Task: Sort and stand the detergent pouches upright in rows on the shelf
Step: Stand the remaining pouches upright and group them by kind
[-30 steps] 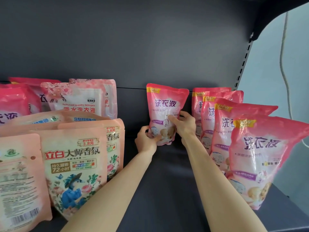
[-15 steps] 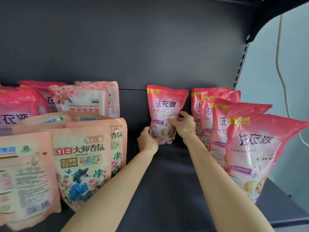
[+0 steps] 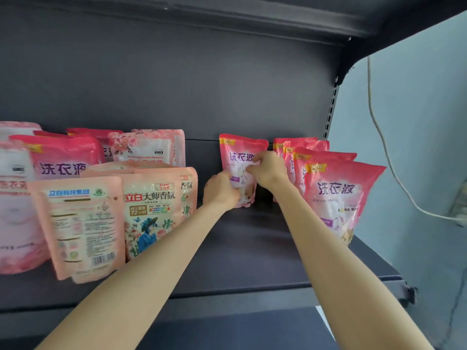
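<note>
Your left hand (image 3: 221, 189) and right hand (image 3: 269, 168) both have fingers curled on one pink pouch (image 3: 240, 152), upright at centre frame on the shelf (image 3: 252, 248). The right-frame row (image 3: 338, 190) stands sorted. The left-frame pouches (image 3: 149, 210) lean mixed, not yet sorted.

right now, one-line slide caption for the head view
Left hand and right hand hold a pink detergent pouch upright at the back of the shelf, beside a row of matching pouches.

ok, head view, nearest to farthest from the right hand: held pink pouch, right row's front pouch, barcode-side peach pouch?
1. Pink pouch, back centre, gripped by the right hand.
2. Right row's front pouch, to its right, nearer the camera.
3. Barcode-side peach pouch, far left, front.
</note>
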The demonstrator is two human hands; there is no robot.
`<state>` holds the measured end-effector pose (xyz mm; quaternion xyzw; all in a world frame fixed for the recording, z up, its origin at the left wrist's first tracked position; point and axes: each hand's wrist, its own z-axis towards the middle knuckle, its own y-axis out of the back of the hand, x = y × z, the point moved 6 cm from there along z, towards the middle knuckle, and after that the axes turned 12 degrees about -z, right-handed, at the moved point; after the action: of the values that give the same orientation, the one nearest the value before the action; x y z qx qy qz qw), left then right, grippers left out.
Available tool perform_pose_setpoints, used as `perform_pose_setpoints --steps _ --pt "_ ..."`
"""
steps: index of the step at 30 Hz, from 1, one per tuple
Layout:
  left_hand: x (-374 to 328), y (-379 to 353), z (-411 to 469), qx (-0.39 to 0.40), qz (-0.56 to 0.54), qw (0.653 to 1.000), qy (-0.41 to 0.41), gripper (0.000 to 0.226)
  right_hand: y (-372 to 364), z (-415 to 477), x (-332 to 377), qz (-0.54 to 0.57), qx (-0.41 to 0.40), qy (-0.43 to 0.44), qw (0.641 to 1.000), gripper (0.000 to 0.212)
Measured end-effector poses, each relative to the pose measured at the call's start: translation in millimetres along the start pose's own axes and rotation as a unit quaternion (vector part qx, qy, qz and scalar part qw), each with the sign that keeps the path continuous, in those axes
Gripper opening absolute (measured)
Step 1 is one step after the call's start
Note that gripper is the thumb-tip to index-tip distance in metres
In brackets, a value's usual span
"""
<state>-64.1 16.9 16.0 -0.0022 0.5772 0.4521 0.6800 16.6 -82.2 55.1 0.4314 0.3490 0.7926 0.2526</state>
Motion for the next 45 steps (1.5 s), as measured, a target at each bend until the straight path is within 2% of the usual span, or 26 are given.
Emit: perform_pose_setpoints --steps 8,11,14,21,29,32,38,45 --pt "-81.1 88.0 -66.2 -0.062 0.085 0.986 -0.128 0.024 87.9 -71.9 66.8 0.006 -0.053 0.138 0.989 0.033" --pt "-96.4 113.9 -90.0 -0.074 0.131 0.974 -0.167 0.031 105.1 -97.8 80.9 -0.005 -0.068 0.166 0.984 0.031" --pt "-101.1 145.3 -117.3 -0.079 0.177 0.963 -0.186 0.036 113.8 -124.0 99.3 -0.021 -0.08 0.202 0.976 0.031" --pt "-66.6 212.5 -155.3 -0.088 0.208 0.958 -0.177 0.038 95.5 -164.2 143.1 -0.024 -0.064 0.257 0.964 0.029" --pt "14.2 278.9 -154.5 -0.061 0.226 0.962 -0.139 0.036 28.3 -179.4 196.8 -0.047 -0.009 0.251 0.967 0.032" --pt "35.3 302.6 -142.5 -0.048 0.232 0.959 -0.157 0.039 7.2 -174.8 217.7 -0.054 0.001 0.227 0.972 0.033" --pt "54.8 349.4 -111.0 -0.034 0.219 0.951 -0.217 0.036 -20.9 -159.6 264.2 -0.061 -0.036 0.208 0.976 0.027" --pt "74.8 389.4 -52.0 -0.029 0.183 0.956 -0.226 0.035 -48.3 -120.9 307.3 -0.085 -0.025 0.208 0.974 0.029"
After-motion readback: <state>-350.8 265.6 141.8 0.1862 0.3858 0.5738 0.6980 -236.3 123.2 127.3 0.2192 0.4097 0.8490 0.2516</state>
